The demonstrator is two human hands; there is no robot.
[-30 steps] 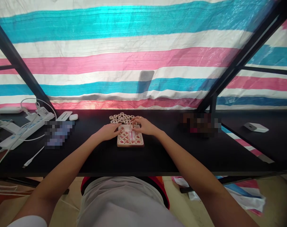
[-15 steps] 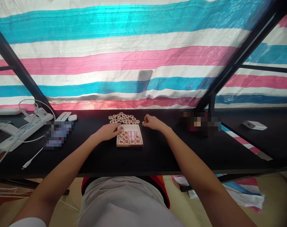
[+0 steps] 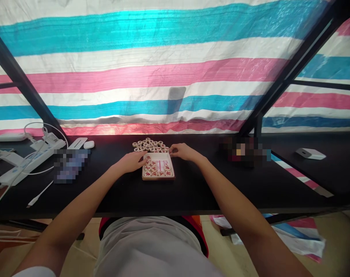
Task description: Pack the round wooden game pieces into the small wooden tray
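Note:
A shallow square box (image 3: 158, 178) with a pale rim holds several round Chinese chess pieces with red characters, in rows along its left side and front. A pink-and-white printed patch shows inside it. My left hand (image 3: 131, 161) grips the box's left rim near the back corner, fingers curved over the edge. My right hand (image 3: 183, 151) is at the back right corner, its thumb and fingers pinched. The Chinese chess piece between those fingertips is mostly hidden. Just behind the box, several loose Chinese chess pieces (image 3: 147, 145) lie close together on the black table (image 3: 120, 196).
To the left lie a white power strip (image 3: 30, 163) with plugs and cables, a blurred phone-like object (image 3: 71, 165) and a white cable end (image 3: 33, 201). On the right are a blurred dark object (image 3: 241, 152) and a white adapter (image 3: 310, 153). Striped sheeting (image 3: 152, 69) hangs behind.
My right hand has moved left with the piece, from beside the loose pieces to the box's back right corner. My left hand stays at the box's left rim.

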